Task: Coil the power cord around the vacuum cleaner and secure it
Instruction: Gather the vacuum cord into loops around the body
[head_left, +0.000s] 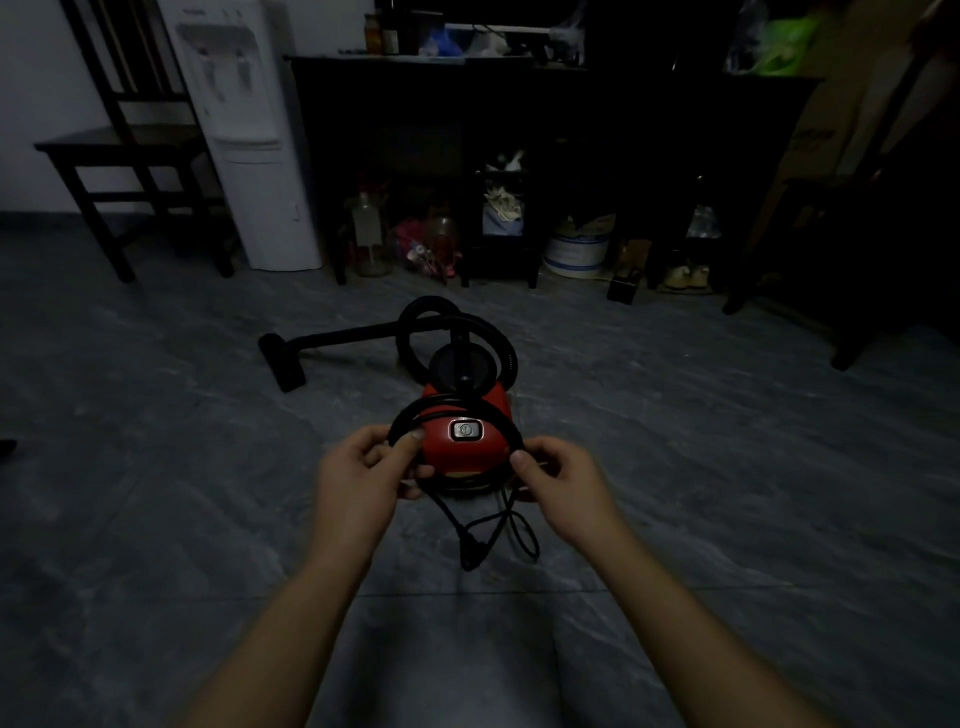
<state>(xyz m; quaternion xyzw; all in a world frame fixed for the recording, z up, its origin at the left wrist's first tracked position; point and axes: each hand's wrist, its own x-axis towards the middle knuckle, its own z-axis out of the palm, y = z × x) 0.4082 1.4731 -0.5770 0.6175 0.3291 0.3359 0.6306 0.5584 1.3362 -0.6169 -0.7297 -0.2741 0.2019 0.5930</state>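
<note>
Grey marbled floor (156, 519) on my feed: red vacuum cleaner (483, 452) sits dead centre, its floor nozzle (283, 364) lying out at 10 o'clock, dark chair (119, 143) and white water dispenser (249, 130) standing around 11.

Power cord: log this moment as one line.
power cord: coil held over vacuum cleaner | left hand: pinches coil | right hand: pinches coil | plug: hangs loose below | secured: not yet
</note>
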